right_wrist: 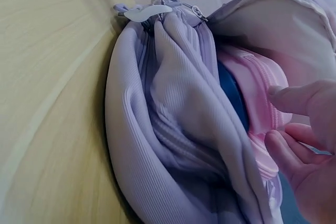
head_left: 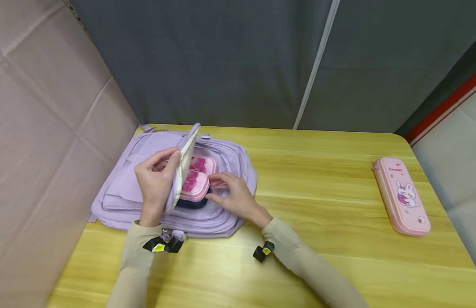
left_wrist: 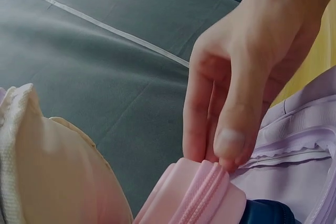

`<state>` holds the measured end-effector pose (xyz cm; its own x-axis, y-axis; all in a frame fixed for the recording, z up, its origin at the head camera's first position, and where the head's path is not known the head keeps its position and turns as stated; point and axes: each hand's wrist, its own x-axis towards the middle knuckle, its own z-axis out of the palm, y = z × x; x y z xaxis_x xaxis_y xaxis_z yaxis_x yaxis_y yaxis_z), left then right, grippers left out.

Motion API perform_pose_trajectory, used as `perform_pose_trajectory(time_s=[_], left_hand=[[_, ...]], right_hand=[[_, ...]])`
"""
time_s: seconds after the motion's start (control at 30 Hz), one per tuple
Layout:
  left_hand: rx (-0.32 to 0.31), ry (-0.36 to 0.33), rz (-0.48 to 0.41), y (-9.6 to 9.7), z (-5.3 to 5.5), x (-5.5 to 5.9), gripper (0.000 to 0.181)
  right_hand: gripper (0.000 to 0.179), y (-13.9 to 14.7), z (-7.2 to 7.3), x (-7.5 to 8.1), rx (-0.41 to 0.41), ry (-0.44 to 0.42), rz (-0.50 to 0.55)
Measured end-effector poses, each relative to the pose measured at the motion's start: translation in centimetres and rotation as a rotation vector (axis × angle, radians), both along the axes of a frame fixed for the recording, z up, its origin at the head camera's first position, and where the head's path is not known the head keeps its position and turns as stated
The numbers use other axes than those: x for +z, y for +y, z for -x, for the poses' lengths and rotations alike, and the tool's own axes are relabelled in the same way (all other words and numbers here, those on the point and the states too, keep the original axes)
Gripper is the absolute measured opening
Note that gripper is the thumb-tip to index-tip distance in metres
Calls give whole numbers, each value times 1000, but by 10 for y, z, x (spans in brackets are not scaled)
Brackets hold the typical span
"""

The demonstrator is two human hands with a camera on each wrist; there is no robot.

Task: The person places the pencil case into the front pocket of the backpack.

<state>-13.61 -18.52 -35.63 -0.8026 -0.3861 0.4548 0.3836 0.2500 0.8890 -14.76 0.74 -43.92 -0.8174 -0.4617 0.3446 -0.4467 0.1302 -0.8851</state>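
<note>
A lilac backpack (head_left: 124, 188) lies on the table, its front flap (head_left: 187, 159) lifted to show a cream lining. My left hand (head_left: 155, 182) pinches the flap's edge between thumb and fingers. Inside the opening, a pink zipped case (head_left: 195, 187) with a darker pink pattern sits over a dark blue item (head_left: 191, 203). Behind it shows a second pink case (head_left: 208, 163). My right hand (head_left: 238, 197) holds the right end of the nearer pink case with thumb and fingertips; the left wrist view shows those fingertips at the zipped end (left_wrist: 202, 192). The flap hides the cases' left ends.
A pink pencil case (head_left: 402, 196) with a rabbit picture lies at the table's right side. Light wood tabletop (head_left: 318, 184) stretches between it and the backpack. A pale wall (head_left: 49, 128) stands at left, a grey curtain (head_left: 222, 64) behind.
</note>
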Motion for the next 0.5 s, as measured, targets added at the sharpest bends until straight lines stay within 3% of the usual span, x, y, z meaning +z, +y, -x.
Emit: perform_pose_trajectory(time_s=[0.17,0.5], left_hand=[[-1,-4,3,-2,1,-2,16],[0,11,6,-4,2,-5,15]], right_hand=[[41,24,-4,2,-32,50,-5],[42,104,-6,4,-246,78,-75]])
